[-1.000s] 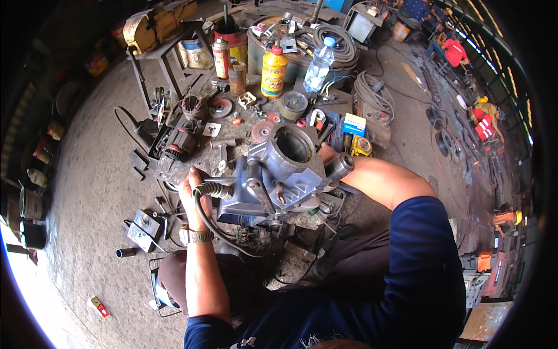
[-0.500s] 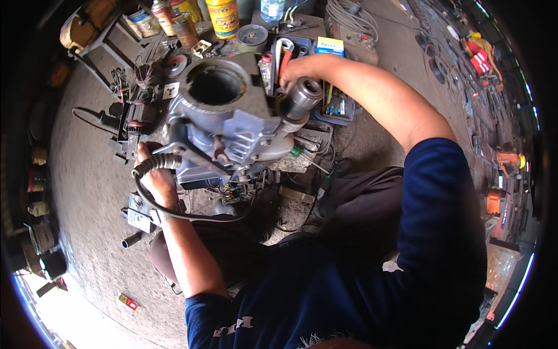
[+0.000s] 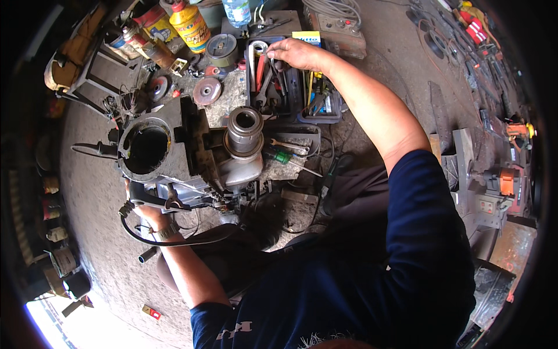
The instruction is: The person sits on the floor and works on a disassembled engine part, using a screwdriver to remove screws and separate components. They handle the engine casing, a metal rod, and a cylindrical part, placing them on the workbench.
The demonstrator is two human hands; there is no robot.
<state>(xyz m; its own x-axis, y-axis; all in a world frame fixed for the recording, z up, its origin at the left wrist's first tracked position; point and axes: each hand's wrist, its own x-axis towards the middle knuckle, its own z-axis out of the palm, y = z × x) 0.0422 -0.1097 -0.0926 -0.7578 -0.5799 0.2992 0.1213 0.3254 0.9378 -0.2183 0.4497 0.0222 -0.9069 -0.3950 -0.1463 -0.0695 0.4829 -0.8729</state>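
My left hand [image 3: 152, 216] is at the near left of a grey metal housing [image 3: 181, 148] with a round bore, a finger pressed along its edge. A lever on the housing hides most of its fingers. A cylindrical metal shaft [image 3: 244, 125] stands at the housing's right. My right hand [image 3: 299, 55] is above the far end of a dark tool tray [image 3: 270, 118], thumb and fingertips pinched together. What they hold, if anything, is too small to make out. Beside the fingertips are a red-handled tool [image 3: 260, 72] and a chrome wrench [image 3: 252, 65]; other wrenches lie in the tray.
A second bin [image 3: 321, 120] of small tools adjoins the tray. A green-handled screwdriver [image 3: 283, 157] and a combination wrench [image 3: 289, 145] lie nearer. Behind stand a tin [image 3: 222, 52], a yellow bottle [image 3: 190, 27] and a water bottle [image 3: 237, 13]. A black hose [image 3: 174, 243] loops beneath my left hand.
My right hand has lifted from deep in the tray to above its far end. The housing has turned and tipped, with my left hand still against it. The whole view has shifted.
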